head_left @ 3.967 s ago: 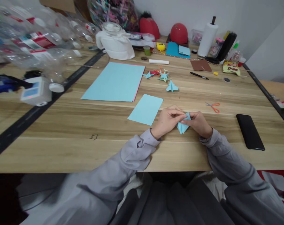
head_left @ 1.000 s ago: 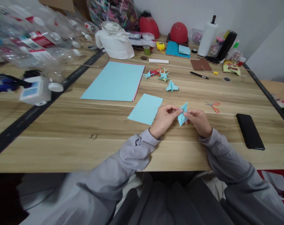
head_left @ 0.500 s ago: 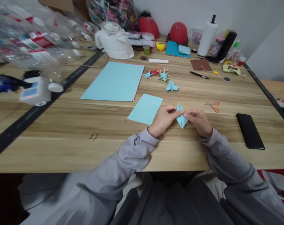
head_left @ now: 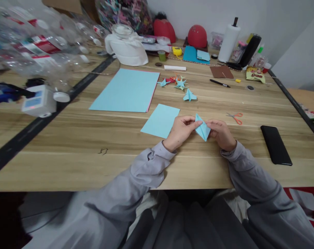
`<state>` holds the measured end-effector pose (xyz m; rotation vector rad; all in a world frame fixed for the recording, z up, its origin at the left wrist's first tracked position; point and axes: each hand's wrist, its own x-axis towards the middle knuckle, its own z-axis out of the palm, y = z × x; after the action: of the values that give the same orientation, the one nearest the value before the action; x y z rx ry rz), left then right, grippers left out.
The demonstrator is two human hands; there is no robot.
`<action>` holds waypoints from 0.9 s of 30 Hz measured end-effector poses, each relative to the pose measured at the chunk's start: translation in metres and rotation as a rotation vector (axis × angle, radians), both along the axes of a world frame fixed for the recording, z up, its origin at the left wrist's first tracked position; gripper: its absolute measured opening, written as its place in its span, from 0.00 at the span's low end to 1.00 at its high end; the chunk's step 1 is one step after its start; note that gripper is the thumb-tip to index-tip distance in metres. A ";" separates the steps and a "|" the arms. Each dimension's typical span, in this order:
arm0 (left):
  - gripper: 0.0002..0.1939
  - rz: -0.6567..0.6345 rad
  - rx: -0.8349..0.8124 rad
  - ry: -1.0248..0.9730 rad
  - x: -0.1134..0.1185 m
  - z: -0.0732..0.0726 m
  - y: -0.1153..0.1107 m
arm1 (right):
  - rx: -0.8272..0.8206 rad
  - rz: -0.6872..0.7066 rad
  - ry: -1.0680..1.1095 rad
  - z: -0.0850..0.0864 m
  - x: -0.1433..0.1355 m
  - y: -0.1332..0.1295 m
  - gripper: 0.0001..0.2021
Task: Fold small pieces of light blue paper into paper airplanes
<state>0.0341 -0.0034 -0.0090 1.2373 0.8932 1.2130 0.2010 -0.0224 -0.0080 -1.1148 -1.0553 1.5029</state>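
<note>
A light blue folded paper [head_left: 203, 130], diamond-shaped with a crease down its middle, is held between both hands just above the table. My left hand [head_left: 181, 130] pinches its left side, thumb on top. At its right edge, my right hand [head_left: 221, 133] closes on the paper, the fingers partly behind it. Beside my left hand lies a flat light blue sheet [head_left: 160, 121]. Farther back sits a light blue folded paper plane [head_left: 190, 95], with several small origami pieces [head_left: 180, 83] behind it.
Orange-handled scissors [head_left: 236, 118] and a black phone [head_left: 276, 145] lie to the right. A stack of large blue sheets [head_left: 126, 91] is at the left, near plastic bottles [head_left: 45, 48] and a white device [head_left: 39, 101]. A black pen [head_left: 219, 83] lies farther back.
The folded paper has tilted, its lower tip shifting right, and its face looks wider and flatter. My right thumb has moved off its middle toward the right edge.
</note>
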 end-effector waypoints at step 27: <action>0.06 -0.179 0.114 0.140 -0.008 0.008 0.001 | -0.124 0.130 -0.020 0.004 0.000 -0.001 0.09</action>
<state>0.0261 -0.0026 -0.0005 1.4759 0.8040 1.0563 0.2007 -0.0234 -0.0043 -1.1679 -1.0778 1.6820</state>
